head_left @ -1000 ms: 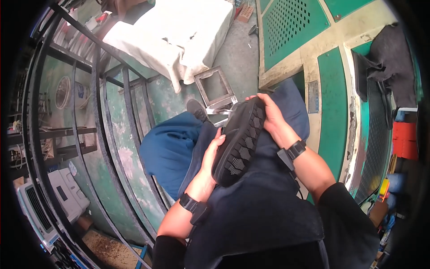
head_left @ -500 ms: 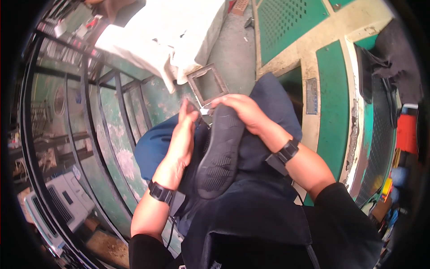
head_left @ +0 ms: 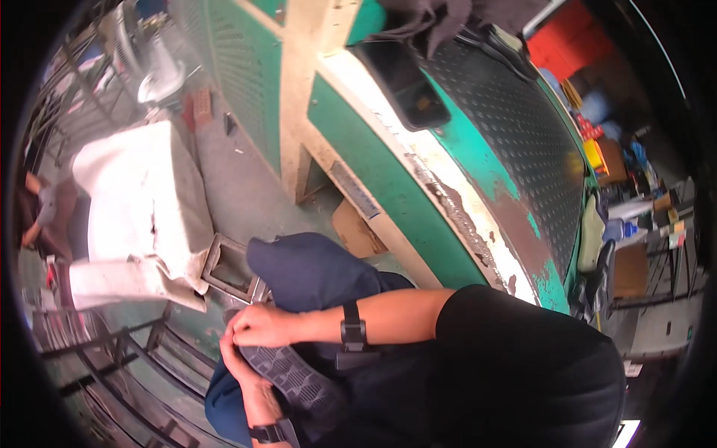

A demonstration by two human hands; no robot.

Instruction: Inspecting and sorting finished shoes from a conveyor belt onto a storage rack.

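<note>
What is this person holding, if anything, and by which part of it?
A shoe, by its far end: the right grip curls over it there. The left grip is alongside; whether it holds too is hidden.

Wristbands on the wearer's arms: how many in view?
2: one black wristband on the right arm, below centre; another black wristband on the left, near the lower edge.

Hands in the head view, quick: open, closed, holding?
Left bare hand: against the black, patterned-sole shoe; grip can't be told.
Right bare hand: closed on that shoe's far end.
</note>
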